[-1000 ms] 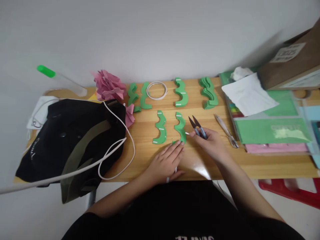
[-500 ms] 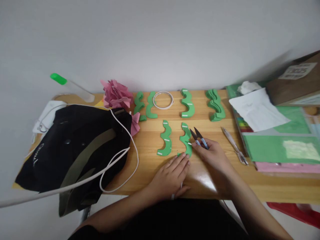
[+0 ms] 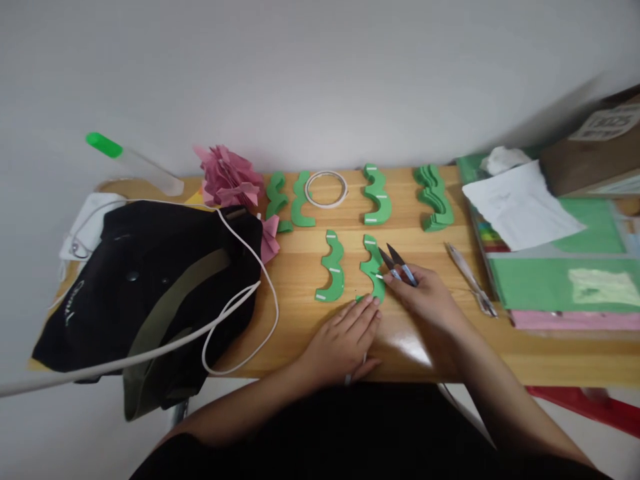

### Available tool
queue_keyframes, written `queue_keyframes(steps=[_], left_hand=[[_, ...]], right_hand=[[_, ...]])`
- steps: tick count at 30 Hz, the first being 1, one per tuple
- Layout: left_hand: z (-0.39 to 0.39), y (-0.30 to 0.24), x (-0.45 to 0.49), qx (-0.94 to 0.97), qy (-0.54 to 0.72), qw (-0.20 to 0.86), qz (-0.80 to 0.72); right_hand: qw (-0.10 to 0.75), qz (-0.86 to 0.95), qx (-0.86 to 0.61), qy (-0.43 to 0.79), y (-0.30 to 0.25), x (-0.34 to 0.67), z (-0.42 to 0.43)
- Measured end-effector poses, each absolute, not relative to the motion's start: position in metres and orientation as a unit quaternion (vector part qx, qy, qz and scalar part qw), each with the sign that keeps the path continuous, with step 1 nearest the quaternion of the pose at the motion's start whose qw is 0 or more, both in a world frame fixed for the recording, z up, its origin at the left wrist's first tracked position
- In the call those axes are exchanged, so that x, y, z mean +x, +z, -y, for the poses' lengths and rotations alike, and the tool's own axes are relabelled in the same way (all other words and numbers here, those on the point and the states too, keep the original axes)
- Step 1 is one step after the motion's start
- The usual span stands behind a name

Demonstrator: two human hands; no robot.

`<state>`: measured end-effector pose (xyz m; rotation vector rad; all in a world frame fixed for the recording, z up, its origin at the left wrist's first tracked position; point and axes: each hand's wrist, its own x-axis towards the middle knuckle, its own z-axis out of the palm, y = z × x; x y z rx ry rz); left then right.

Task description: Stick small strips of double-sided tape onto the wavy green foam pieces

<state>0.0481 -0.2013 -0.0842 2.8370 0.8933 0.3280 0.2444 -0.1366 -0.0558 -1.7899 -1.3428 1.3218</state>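
Left hand point(image 3: 344, 339) flat, unclenched, fingertips on near end of green cutout point(image 3: 371, 267); right hand point(image 3: 423, 292) grasping scissors point(image 3: 407, 272) and white strip point(image 3: 379, 276) at cutout's right edge.

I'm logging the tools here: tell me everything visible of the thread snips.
The thread snips have two dark, pointed, metal-looking blades, spread in a V, and blue handles partly covered by the right hand gripping them. The tips point forward and slightly left, beside a wavy green cutout; whether they touch it is unclear.
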Motion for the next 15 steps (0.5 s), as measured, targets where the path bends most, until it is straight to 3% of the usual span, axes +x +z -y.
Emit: queue_keyframes(steps=[15], left_hand=[[0.2006, -0.0824, 0.0469, 0.948, 0.065, 0.102, -0.296]], right_hand=[[0.249, 0.525, -0.664, 0.471, -0.0577, 0.2410, 0.1294]])
